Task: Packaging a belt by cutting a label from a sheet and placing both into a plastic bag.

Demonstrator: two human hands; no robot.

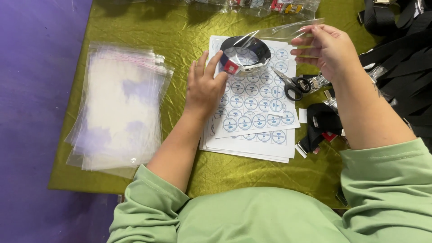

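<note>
your left hand (204, 85) pinches a rolled black belt (245, 54) near the top middle of the frame, half inside a clear bag (288, 33). your right hand (326, 47) pinches the bag's open end. both sit over sticker sheets (254, 105) on the bench (180, 31), beside scissors (292, 84).

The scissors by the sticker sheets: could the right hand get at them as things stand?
Probably not at once: the right hand holds the clear bag. The scissors lie uncovered just below it.
</note>
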